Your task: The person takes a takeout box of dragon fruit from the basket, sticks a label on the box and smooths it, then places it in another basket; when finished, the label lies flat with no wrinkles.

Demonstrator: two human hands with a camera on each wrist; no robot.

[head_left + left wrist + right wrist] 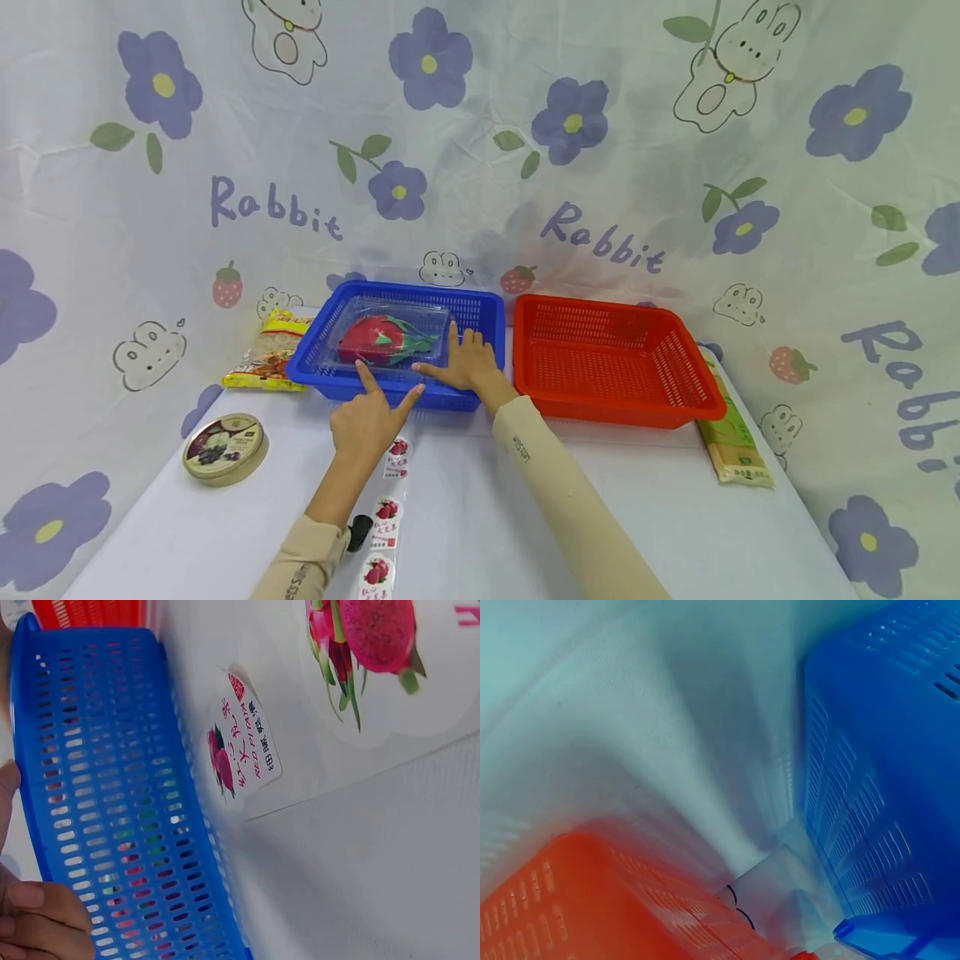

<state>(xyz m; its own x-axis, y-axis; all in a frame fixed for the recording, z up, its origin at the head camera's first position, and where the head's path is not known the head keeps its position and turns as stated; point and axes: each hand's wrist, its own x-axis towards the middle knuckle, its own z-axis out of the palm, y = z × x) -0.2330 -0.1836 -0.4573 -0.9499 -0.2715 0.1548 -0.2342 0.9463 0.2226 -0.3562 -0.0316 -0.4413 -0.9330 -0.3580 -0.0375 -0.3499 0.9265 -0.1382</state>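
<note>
A clear plastic box (442, 321) holding a red dragon fruit (372, 339) with green scales lies inside the blue basket (491, 317). My left hand (366, 421) is at the box's near left side, index finger and thumb stretched out; its other fingers look folded in the left wrist view. At the near right side of the box is my right hand (471, 362), fingers spread and fairly straight, index along the right edge. Neither hand visibly grips anything. The right wrist view shows the blue basket's outer wall (877, 802), without the hand.
A red basket (600, 396) stands right of the blue one. A strip of dragon fruit stickers (386, 521) runs down the white table. Left are a yellow-edged food packet (266, 354) and a round tin (225, 450); a long green-and-tan packet (735, 442) lies right.
</note>
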